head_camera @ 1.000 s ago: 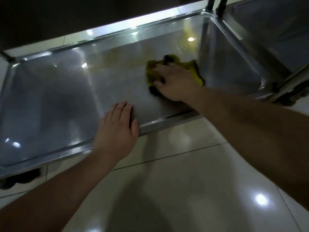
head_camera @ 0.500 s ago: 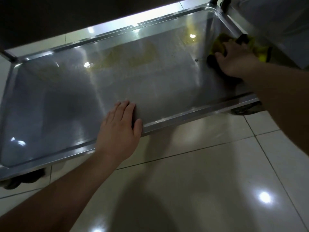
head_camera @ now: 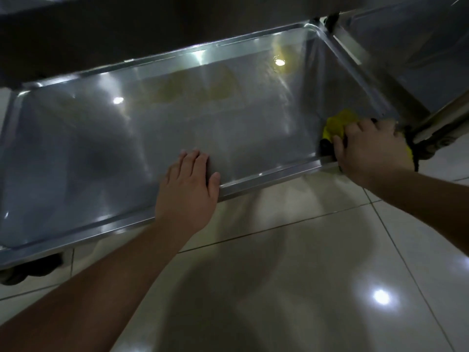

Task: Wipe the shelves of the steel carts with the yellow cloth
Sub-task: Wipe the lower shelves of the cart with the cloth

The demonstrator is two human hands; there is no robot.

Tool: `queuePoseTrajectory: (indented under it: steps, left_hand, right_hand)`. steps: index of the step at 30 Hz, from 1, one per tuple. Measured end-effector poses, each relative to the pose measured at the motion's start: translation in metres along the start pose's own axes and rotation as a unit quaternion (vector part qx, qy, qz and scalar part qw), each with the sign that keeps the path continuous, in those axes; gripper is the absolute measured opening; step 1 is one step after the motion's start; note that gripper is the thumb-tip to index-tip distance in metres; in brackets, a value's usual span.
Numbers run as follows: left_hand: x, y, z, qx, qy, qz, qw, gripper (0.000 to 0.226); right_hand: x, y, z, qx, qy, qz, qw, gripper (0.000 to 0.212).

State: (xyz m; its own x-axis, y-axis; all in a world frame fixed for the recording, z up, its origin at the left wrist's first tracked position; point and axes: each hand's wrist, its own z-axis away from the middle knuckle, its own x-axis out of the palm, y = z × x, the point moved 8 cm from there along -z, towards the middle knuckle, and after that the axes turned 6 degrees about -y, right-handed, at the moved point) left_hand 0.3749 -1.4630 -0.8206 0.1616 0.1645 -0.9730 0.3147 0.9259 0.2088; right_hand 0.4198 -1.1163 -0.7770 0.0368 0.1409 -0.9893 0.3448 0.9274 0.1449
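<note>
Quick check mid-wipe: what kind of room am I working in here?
Likely a commercial kitchen or similar service area, though little shows. The clues: a low steel cart shelf with a raised rim, a castor under it, and glossy pale floor tiles.

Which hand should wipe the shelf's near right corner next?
Right. The right hand already grips the cloth at that corner, while the left hand lies flat on the shelf's front rim, apparently steadying it.
</note>
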Motion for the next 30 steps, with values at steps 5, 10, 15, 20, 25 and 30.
queuePoseTrajectory:
  steps: [5,10,15,20,25,30]
  left_hand:
    - [-0.001,0.001,0.000,0.002,-0.022,0.004,1.000,0.071]
    - [-0.011,0.008,-0.001,0.017,-0.091,-0.050,0.994,0.058]
    - [-0.050,0.010,0.009,0.046,-0.141,-0.087,0.985,0.043]
    - [-0.106,0.017,0.054,0.060,-0.235,-0.075,0.967,0.045]
    - [-0.201,0.020,0.118,0.034,-0.323,-0.030,0.945,0.050]
    - [-0.324,0.022,0.190,-0.003,-0.360,0.014,0.933,0.051]
  right_hand:
    - [-0.021,-0.042,0.015,-0.141,-0.120,0.038,0.982,0.041]
    - [-0.050,-0.108,0.044,-0.308,-0.156,0.091,0.934,0.039]
    - [-0.069,-0.153,0.054,-0.278,-0.355,-0.044,0.892,0.034]
    - [-0.111,-0.174,0.131,-0.245,-0.490,-0.022,0.836,0.059]
    - [-0.207,-0.189,0.184,-0.198,-0.536,-0.099,0.815,0.061]
    - [-0.336,-0.184,0.216,-0.165,-0.505,-0.140,0.836,0.052]
